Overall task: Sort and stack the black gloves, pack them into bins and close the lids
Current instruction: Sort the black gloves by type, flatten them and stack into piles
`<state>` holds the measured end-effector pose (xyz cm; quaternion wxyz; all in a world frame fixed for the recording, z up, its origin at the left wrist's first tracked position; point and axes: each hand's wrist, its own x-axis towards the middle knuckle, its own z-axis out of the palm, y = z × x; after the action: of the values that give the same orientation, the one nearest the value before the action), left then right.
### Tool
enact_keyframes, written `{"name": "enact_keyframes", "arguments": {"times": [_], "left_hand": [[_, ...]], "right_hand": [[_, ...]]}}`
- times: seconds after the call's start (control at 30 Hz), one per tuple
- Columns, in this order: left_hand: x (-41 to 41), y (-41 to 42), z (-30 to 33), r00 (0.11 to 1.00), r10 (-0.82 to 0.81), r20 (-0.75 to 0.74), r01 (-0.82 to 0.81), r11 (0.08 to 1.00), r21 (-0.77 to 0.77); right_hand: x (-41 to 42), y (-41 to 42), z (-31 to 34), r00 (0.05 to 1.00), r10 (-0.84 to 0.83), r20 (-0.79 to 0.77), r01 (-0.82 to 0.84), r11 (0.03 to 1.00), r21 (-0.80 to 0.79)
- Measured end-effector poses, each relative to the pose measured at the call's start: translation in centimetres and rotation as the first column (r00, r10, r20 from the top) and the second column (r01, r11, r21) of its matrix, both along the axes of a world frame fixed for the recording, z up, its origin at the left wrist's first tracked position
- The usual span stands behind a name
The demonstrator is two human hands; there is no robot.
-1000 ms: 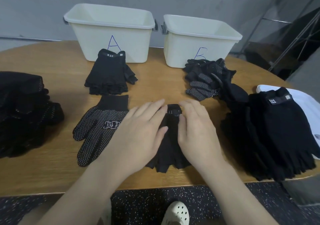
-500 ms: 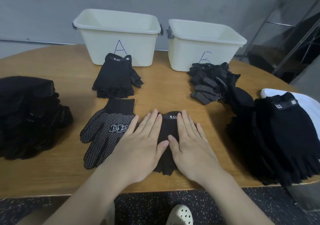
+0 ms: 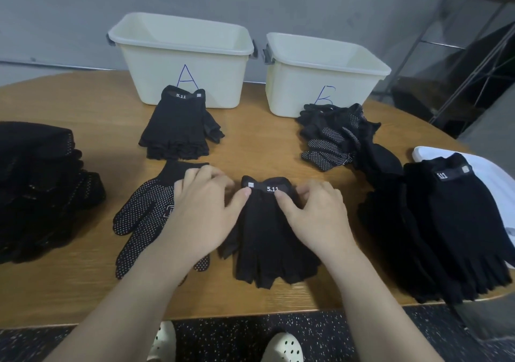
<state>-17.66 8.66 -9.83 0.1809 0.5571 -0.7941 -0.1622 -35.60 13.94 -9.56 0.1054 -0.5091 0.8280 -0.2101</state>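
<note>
Both hands sit at frame center on a fingerless 5.11 glove (image 3: 264, 230) lying flat on the wooden table (image 3: 250, 150), cuff twd the bins, cut finger ends twd the near edge. Left hand (image 3: 203, 211): thumb tip on the cuff's left corner by the small tag, other fingers curled at the cuff edge, so it pinches that side; the palm also overlaps the dotted glove (image 3: 142, 214), which lies flat just left of the 5.11 glove w/ fingers pointing lower left. Right hand (image 3: 317, 216): thumb pressed just under the "5.11" label, fingers curled over the cuff's right edge, gripping it. Upper center: bin A (image 3: 184, 55), open, no lid on; a stack of fingerless gloves (image 3: 178, 127) lies right in front of it, touching its base. Upper right: bin B (image 3: 320, 77), also open, w/ a loose heap of dotted gloves (image 3: 331, 138) in front. Far left of frame: a tall pile of dark gloves (image 3: 41, 189), some dots visible. Right side: a big pile of fingerless gloves (image 3: 451, 228), overhanging the table edge and partly covering a white lid (image 3: 496, 172). Bottom of frame: two white perforated shoes (image 3: 281, 347) on speckled floor.
</note>
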Motion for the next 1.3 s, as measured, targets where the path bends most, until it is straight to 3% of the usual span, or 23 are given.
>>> {"name": "enact_keyframes", "arguments": {"times": [0.13,0.33,0.47,0.53,0.63,0.73,0.83,0.9,0.97,1.03,1.1,1.3], "left_hand": [[-0.9,-0.5,-0.2,1.0,0.016,-0.023,-0.016,1.0,-0.006],[-1.1,-0.6,-0.3,0.997,0.054,-0.047,-0.053,0.998,0.017],[-1.4,-0.4,-0.4,0.99,0.086,-0.115,-0.089,0.996,-0.02],[-1.5,-0.1,-0.2,0.963,0.103,-0.251,-0.104,0.995,0.007],[-1.2,0.4,0.7,0.84,0.126,-0.527,-0.064,0.989,0.135],[-0.8,0.8,1.6,0.726,0.182,-0.663,-0.061,0.978,0.201],[-0.3,1.1,2.2,0.549,0.267,-0.792,-0.013,0.95,0.311],[0.2,1.2,2.3,0.441,0.302,-0.845,0.037,0.935,0.354],[0.6,1.2,2.4,0.363,0.312,-0.878,0.058,0.933,0.356],[0.9,1.3,2.6,0.321,0.295,-0.9,0.058,0.942,0.33],[1.2,1.3,2.6,0.29,0.284,-0.914,0.054,0.948,0.312],[2.1,1.2,2.9,0.237,0.203,-0.95,0.061,0.973,0.223]], "right_hand": [[-0.5,-0.7,0.5,0.988,0.004,0.154,-0.017,0.996,0.084],[-0.1,-0.3,1.4,0.948,0.034,0.315,-0.054,0.997,0.057],[0.0,-0.4,1.5,0.925,0.056,0.375,-0.04,0.998,-0.051],[0.1,-0.6,1.6,0.901,0.083,0.426,-0.021,0.989,-0.148],[0.4,-0.7,2.0,0.869,0.146,0.474,-0.006,0.959,-0.285],[0.7,-1.0,2.1,0.837,0.195,0.511,0.015,0.926,-0.378],[1.2,-1.4,2.0,0.823,0.235,0.517,0.034,0.889,-0.458],[1.9,-1.5,2.1,0.856,0.241,0.457,0.029,0.861,-0.508],[2.6,-1.6,2.3,0.925,0.232,0.3,-0.009,0.803,-0.596],[3.4,-1.7,2.5,0.961,0.243,0.136,-0.09,0.733,-0.674],[4.2,-2.1,2.4,0.942,0.327,0.072,-0.184,0.686,-0.704],[6.1,-3.2,2.2,0.874,0.465,0.141,-0.243,0.669,-0.702]]}}
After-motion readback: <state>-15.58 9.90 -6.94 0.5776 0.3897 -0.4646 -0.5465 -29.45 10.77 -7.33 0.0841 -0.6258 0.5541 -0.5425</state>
